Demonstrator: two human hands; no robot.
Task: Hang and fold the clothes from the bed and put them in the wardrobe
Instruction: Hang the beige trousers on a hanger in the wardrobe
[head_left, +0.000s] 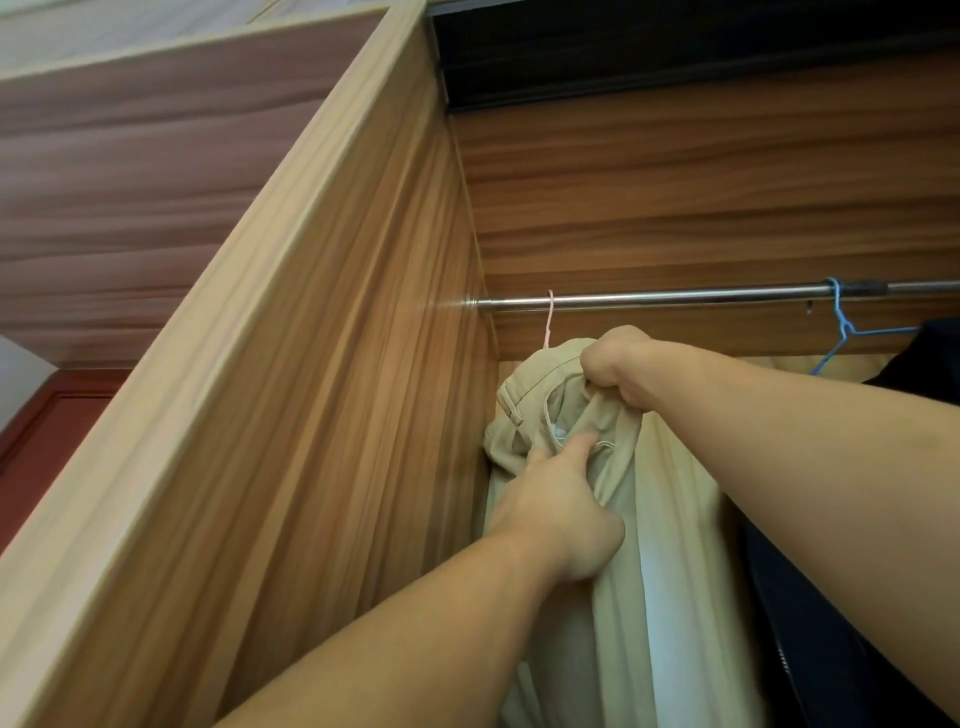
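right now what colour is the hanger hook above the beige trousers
Pale pink hanger hook, over the metal rail; seen in the head view.

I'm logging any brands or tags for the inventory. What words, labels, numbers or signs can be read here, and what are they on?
None can be read. The beige trousers, the pink hanger, the blue hanger, the rail and the wardrobe wall show no lettering, label or number.

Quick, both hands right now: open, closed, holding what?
Left hand: closed on the beige trousers, forefinger extended.
Right hand: fist closed, gripping the trousers' waistband.
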